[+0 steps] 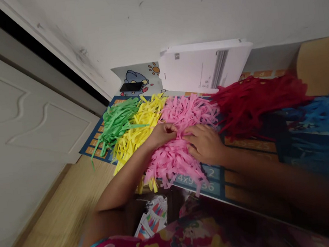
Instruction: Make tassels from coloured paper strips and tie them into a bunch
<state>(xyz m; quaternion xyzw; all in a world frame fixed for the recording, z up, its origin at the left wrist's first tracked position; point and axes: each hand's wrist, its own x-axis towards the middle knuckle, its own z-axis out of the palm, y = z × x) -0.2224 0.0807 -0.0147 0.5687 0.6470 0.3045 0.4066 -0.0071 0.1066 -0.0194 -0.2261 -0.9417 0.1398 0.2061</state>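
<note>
Pinching pink strips beside a crowded edge

Both hands sit in the pile of pink strips, which lies in the middle of the surface, between the yellow strips and the red strips. The left hand has its fingers drawn narrow, nipping a few pink strips. The right hand lies palm down on the pile with its fingertips sunk among the paper. I cannot tell whether they grip anything underneath.

The likeliest trouble is at the near edge. A fringe of pink and yellow strips already hangs over it, above the floor, and a sweep of either forearm could drag more off.

Mixing is the second risk. The pink heap touches the yellow on one side and runs just beside the red on the other, so a pull on tangled strips could carry a neighbouring colour along with it. The green strips and the blue strips lie farther out and seem safer.

The strips are thin paper and look knotted together. A sharp tug from the pinching fingers could tear one rather than free it.

Behind the pile, a white paper stack leans near the wall. A phone lies near the far-left corner, and a push on the heaps could nudge either.
</note>
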